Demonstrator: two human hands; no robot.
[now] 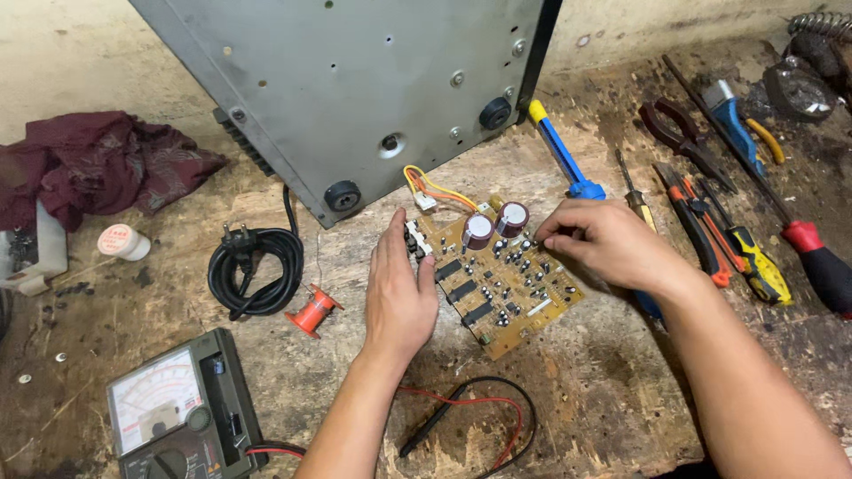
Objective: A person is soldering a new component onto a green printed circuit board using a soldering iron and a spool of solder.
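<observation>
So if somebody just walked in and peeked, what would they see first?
Probably the yellow circuit board in the middle of the worn bench, with the left hand flat at its left edge and the right hand pinching at its top right. Behind it leans a big grey metal case, and a meter sits bottom left.

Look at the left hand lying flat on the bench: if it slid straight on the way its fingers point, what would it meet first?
Probably the grey metal chassis; the left hand already touches the circuit board beside it.
</observation>
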